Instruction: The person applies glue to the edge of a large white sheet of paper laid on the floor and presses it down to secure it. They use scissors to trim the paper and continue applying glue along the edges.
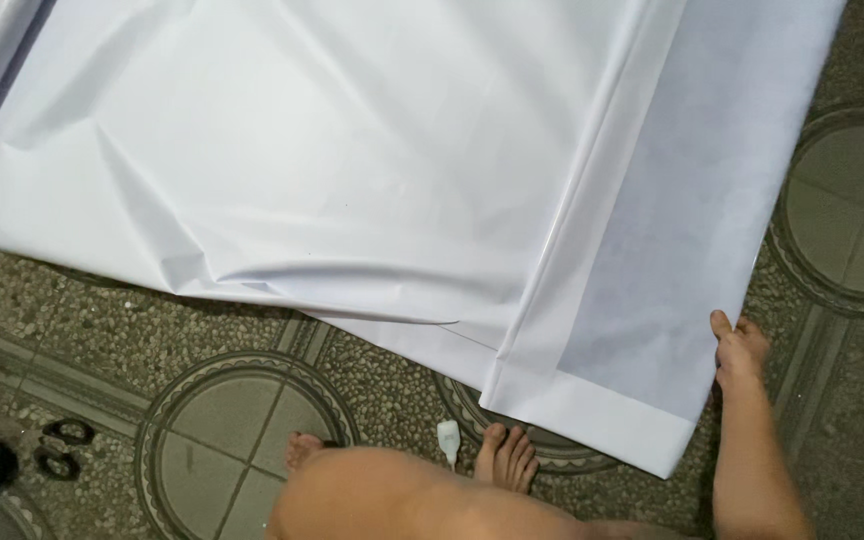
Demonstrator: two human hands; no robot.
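where the view begins nearest the wearer, a bare knee [392, 500] and bare toes [507, 455] rest on a pebble-textured floor with round tile medallions [242, 430], a small white plastic piece [448, 438] lying just beside the toes and a pair of black-handled scissors [60, 448] lying well to the left. right hand [739, 348], fingers curled, grips the right edge of a large white fabric sheet with a folded, translucent-lined hem [652, 200]; left hand not in view. sheet spreads flat over the floor toward the far side, wrinkled at its left, near edge.
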